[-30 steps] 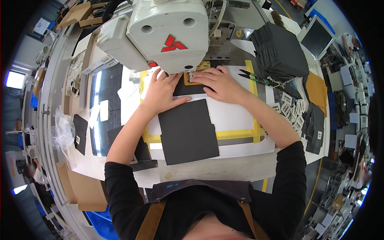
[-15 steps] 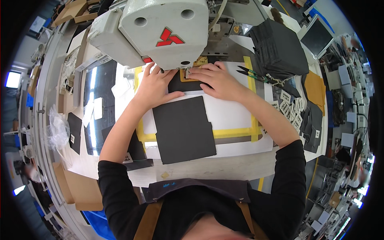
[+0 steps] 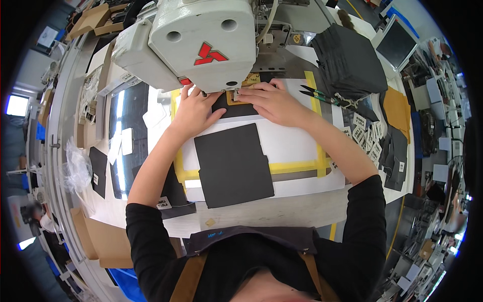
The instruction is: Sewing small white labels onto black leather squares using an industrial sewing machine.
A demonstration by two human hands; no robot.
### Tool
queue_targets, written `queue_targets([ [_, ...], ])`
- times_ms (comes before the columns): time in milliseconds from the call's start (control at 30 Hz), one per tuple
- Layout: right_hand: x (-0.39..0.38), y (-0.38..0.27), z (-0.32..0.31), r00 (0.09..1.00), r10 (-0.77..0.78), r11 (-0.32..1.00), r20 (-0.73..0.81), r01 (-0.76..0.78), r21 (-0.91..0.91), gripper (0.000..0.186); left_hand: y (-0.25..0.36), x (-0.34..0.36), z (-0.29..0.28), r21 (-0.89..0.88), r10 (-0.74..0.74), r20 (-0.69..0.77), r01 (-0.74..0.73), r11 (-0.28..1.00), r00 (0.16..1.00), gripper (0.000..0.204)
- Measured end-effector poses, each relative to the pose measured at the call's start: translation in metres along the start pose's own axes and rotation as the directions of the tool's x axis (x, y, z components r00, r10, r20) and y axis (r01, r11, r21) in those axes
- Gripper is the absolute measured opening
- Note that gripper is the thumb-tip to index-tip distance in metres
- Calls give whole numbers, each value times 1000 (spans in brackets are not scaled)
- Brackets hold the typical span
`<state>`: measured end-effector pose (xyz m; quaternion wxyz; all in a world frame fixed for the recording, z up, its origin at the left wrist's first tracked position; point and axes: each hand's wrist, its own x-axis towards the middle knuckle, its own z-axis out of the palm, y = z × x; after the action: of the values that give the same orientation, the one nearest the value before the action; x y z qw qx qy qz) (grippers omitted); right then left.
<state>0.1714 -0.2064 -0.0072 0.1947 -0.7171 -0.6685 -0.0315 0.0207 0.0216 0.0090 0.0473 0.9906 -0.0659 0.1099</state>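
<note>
Under the white sewing machine head (image 3: 204, 43) lies a dark panel (image 3: 221, 111), partly hidden by my hands and the machine. My left hand (image 3: 193, 115) rests on its left side with fingers spread, the fingertips going out of sight beneath the machine. From the right, my right hand (image 3: 279, 104) lies flat, its fingers reaching to a brass-coloured plate (image 3: 232, 99) below the needle area. Both palms face down and grasp nothing visible. Closer to me, a second dark panel (image 3: 234, 166) with a stepped right edge lies flat, untouched.
Yellow tape (image 3: 294, 166) borders the white work sheet. On the right are a tall stack of dark panels (image 3: 347, 60), green-handled snips (image 3: 317, 94) and scattered white labels (image 3: 370, 138). To the left lie a crumpled plastic bag (image 3: 76, 166) and a dark labelled piece (image 3: 173, 196).
My left thumb has drawn in slightly toward the hand. My right hand stays near the brass-coloured plate. The whole view has shifted a little.
</note>
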Motion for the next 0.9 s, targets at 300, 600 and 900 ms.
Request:
queue_targets([
  [300,10,16,1,999,25,1000,-21,-25,-1,37,-19,10,20,-15,28,-143,-30,999,989,26],
  [600,-1,11,-1,993,5,998,-120,-12,-57,34,-17,9,13,-20,-19,-42,18,1000,999,21],
  [900,-6,15,-7,992,-44,999,-123,42,-15,30,-13,10,10,-17,-59,-27,58,998,998,24],
])
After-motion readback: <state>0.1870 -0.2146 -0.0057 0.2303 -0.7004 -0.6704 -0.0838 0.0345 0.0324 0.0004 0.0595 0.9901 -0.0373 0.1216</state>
